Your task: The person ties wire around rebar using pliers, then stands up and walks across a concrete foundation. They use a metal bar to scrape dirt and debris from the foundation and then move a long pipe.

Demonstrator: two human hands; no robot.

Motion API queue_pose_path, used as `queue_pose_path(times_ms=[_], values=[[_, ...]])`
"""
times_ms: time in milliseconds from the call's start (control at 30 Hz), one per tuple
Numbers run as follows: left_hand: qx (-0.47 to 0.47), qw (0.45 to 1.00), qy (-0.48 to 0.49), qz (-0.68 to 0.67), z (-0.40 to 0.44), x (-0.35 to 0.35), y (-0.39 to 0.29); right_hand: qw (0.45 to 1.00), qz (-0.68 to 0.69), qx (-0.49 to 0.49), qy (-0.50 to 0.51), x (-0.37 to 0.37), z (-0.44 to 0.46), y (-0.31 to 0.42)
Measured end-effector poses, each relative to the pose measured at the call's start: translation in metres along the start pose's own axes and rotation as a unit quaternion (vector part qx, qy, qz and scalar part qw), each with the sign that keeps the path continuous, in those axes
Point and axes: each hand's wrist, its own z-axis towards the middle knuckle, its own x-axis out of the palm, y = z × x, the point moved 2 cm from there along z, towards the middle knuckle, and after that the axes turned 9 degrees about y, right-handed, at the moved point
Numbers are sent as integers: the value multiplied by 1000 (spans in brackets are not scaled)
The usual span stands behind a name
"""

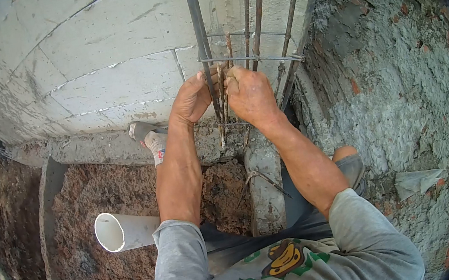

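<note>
My left hand [192, 100] reaches round a dark vertical steel reinforcing bar [197, 24], its thumb on the near side and its fingers partly hidden behind the bars. Close beside it, my right hand [252, 94] is closed in a pinch near the thin rusty rods [223, 100]; what its fingertips hold is hidden. Just above both hands, a horizontal steel stirrup [259, 58] crosses the upright bars. More upright bars [259, 16] rise behind the right hand.
A pale block wall [110, 87] stands ahead, and rough mortared masonry [390, 107] lies to the right. A white plastic pipe [128, 230] sticks up from reddish soil [96, 196]. A bent metal rod [266, 180] lies across a concrete strip [267, 208]. My shoe [144, 131] is by the wall.
</note>
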Motion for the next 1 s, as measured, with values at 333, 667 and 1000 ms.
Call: queue_pose_path(times_ms=[333,667,1000], values=[[-31,995,-30,92,1,0,3,999,25,40,-25,11,-11,8],[39,987,-123,96,-4,22,7,997,25,79,-2,0,-4,-5],[35,991,-126,30,-5,8,7,996,-64,51,-26,1,6,-1]])
